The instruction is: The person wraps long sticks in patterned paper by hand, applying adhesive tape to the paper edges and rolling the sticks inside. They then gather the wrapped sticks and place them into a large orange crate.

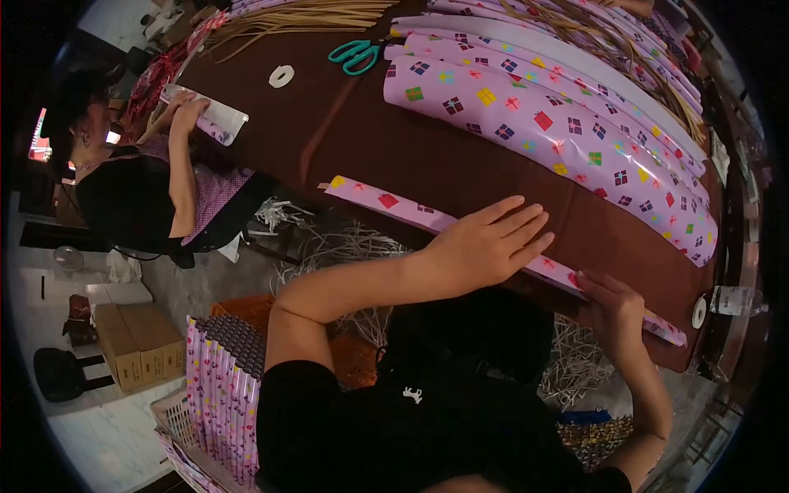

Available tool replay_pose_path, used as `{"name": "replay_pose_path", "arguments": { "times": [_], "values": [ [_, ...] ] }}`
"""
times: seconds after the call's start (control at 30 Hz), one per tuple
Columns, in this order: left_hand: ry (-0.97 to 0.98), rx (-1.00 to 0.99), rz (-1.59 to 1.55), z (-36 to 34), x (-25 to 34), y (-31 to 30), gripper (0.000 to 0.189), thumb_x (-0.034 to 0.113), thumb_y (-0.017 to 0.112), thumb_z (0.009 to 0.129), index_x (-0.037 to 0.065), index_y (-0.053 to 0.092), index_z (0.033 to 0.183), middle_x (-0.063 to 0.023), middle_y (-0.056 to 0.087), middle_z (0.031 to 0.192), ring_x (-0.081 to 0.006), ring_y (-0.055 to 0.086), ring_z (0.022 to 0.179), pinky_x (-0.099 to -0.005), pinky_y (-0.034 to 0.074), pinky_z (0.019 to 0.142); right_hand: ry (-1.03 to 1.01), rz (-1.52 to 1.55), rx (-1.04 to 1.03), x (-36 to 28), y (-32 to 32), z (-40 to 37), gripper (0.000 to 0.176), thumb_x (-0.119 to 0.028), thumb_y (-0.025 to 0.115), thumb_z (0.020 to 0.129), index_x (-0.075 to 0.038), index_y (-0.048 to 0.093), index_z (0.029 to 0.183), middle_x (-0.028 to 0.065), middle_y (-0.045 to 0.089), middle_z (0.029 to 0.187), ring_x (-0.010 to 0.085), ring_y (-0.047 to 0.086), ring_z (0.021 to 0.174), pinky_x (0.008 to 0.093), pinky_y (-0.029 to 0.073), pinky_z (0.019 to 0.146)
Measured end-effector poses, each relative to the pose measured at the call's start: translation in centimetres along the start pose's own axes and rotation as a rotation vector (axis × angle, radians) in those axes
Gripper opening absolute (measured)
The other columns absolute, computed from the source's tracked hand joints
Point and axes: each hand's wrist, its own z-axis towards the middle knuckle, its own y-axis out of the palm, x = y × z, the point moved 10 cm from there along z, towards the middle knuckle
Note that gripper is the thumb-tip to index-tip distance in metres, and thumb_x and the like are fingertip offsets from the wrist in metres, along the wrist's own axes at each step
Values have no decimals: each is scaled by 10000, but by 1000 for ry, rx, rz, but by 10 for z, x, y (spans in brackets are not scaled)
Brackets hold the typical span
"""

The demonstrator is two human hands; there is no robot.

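Observation:
A narrow pink roll of wrapping paper (394,204), printed with small gift boxes, lies along the near edge of the brown table (345,123). My left hand (493,238) rests across the middle of the roll, fingers stretched out and slightly apart. Further right, my right hand (615,304) has its fingers bent over the same roll near its right end; its fingertips are partly hidden. Beyond both hands, a stack of large pink wrapping paper sheets (526,123) curves across the table.
Teal scissors (354,57) and a white tape roll (281,76) lie at the back. Another tape roll (699,313) sits near a plastic bottle (737,301). At left, a co-worker (123,189) handles a paper roll. Finished rolls (222,394) stand in a crate; paper shreds (345,246) litter the floor.

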Motion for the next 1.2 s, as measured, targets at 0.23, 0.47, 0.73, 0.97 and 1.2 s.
{"name": "replay_pose_path", "arguments": {
  "times": [0.23, 0.47, 0.73, 0.97, 1.2],
  "values": [
    [4, -270, -250, -13, 11, 38, 508, 62, 570, 837, -10, 516, 1336, -186, 573, 1318, -316, 539, 1245, -405, 431, 1068, 27, -271, 300, -13, 9, -29, 452, 30, 622, 737, -83, 676, 1171, 97, 667, 1189, 294, 635, 1091, 453, 480, 988],
    [-56, -385, -362, -6, 7, 40, 690, -149, 524, 719, -13, 455, 1391, -200, 490, 1405, -365, 451, 1321, -469, 357, 1122, 172, -342, 514, -8, 29, -48, 462, -43, 653, 767, -132, 647, 1221, 5, 604, 1315, 280, 501, 1293, 708, 207, 1081],
    [-66, -438, -266, -8, 6, 49, 639, -143, 472, 824, -9, 380, 1442, -187, 415, 1474, -347, 373, 1388, -508, 295, 1156, 141, -360, 560, -11, 38, -48, 459, -107, 602, 831, -103, 589, 1290, 80, 525, 1381, 394, 406, 1342, 789, 236, 995],
    [-36, -355, -239, -11, 7, 52, 667, -132, 460, 761, -41, 396, 1419, -209, 408, 1470, -380, 354, 1390, -547, 273, 1154, 128, -416, 542, -11, 50, -47, 582, -398, 661, 840, -366, 480, 1392, 136, 334, 1524, 500, 268, 1387, 784, 250, 969],
    [-93, -326, -271, -7, 4, 50, 548, 231, 413, 963, -50, 374, 1433, -207, 392, 1490, -367, 328, 1411, -573, 156, 1164, 193, -379, 515, -10, 49, -44, 690, -538, 706, 764, -446, 445, 1397, 139, 325, 1531, 506, 246, 1394, 790, 213, 983]
  ]
}}
